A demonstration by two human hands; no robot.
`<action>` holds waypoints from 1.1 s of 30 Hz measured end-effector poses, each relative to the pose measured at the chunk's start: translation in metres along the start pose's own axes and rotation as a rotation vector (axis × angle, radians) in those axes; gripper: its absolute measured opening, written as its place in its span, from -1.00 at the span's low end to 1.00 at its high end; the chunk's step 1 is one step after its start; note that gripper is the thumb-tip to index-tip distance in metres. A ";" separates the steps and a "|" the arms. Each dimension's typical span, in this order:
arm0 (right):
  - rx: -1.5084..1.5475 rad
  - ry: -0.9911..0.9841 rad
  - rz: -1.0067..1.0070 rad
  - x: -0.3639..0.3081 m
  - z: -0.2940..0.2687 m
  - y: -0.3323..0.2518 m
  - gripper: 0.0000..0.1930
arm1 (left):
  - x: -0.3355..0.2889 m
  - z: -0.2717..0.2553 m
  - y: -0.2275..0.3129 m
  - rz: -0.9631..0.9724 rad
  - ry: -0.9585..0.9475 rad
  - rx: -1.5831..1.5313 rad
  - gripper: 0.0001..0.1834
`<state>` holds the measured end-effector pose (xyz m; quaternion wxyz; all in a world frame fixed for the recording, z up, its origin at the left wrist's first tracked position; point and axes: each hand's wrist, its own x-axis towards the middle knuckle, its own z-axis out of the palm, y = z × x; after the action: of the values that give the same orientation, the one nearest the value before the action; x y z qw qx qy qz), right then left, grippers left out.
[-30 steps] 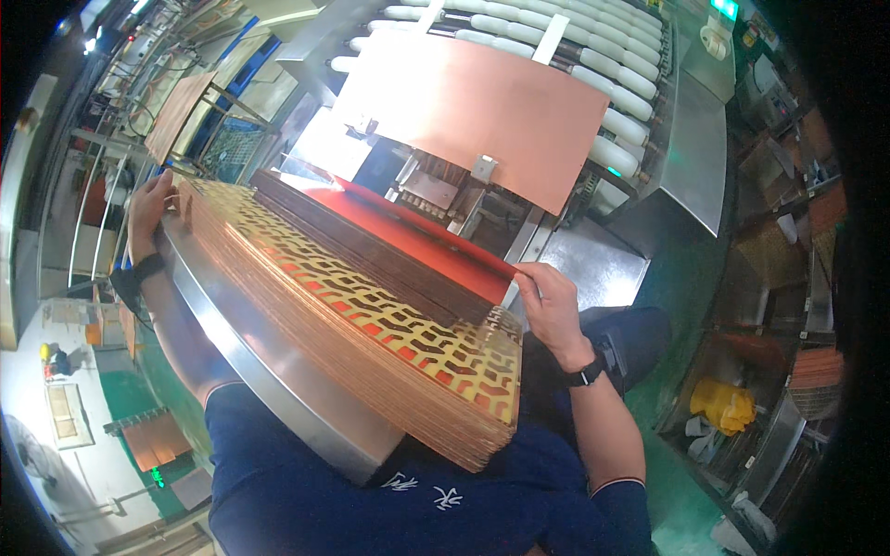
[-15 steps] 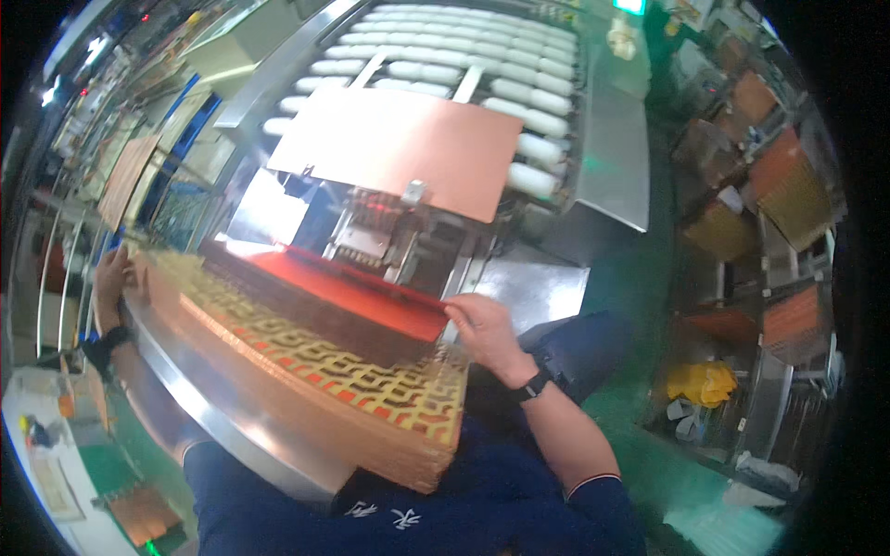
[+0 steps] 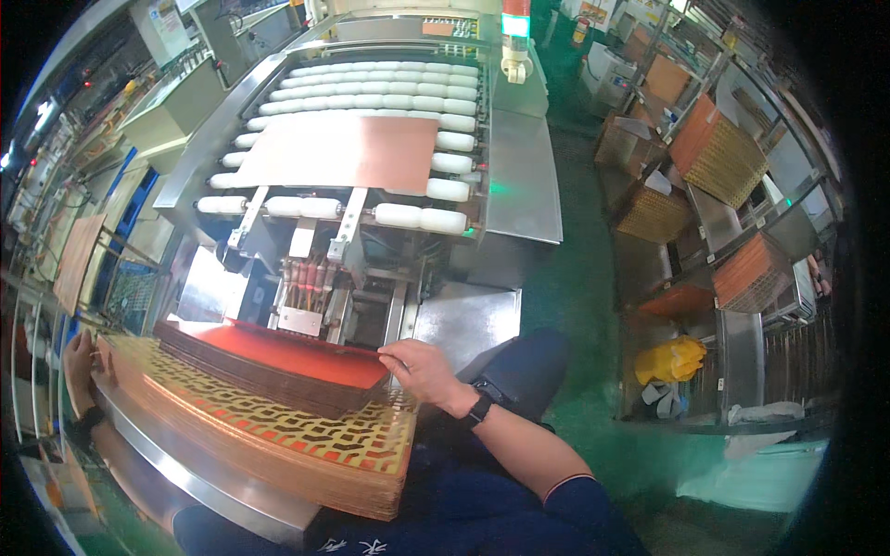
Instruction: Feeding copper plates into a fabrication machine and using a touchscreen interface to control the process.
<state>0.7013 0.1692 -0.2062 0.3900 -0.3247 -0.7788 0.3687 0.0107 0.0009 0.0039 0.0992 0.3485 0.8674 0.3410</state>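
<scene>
My right hand (image 3: 422, 372) pinches, thumb against fingers, at the right corner of a red-lit sheet (image 3: 306, 357) on top of a stack of dark-edged sheets (image 3: 269, 377). That stack rests on a thicker pile of yellow panels (image 3: 324, 435) with cut-out patterns and copper-coloured edges. At the pile's far left end is my left hand (image 3: 80, 363), its fingers extended against the corner; part of it is dim. Ahead, a copper sheet (image 3: 348, 153) lies across white rollers (image 3: 422, 218) of a conveyor machine.
Metal arms (image 3: 348, 227) and a lift mechanism (image 3: 301, 320) stand between the stacks and the rollers. A metal plate (image 3: 468, 313) lies to their right. Racks (image 3: 732, 338) with sheet stacks and a yellow cloth (image 3: 672, 360) line the right side, beyond a green floor (image 3: 547, 269).
The copper sheet has gone from overhanging the front rollers to lying farther in on them, and the metal arms now show. My view has turned; both hands stay at the stacks.
</scene>
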 end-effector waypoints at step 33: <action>-0.014 -0.056 0.016 -0.002 0.010 0.015 -0.81 | -0.013 0.000 0.012 -0.042 0.021 0.001 -0.48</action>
<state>0.6972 0.1724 -0.2238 0.3627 -0.3233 -0.7893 0.3753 0.0268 -0.0017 0.0113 0.0971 0.3268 0.8756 0.3422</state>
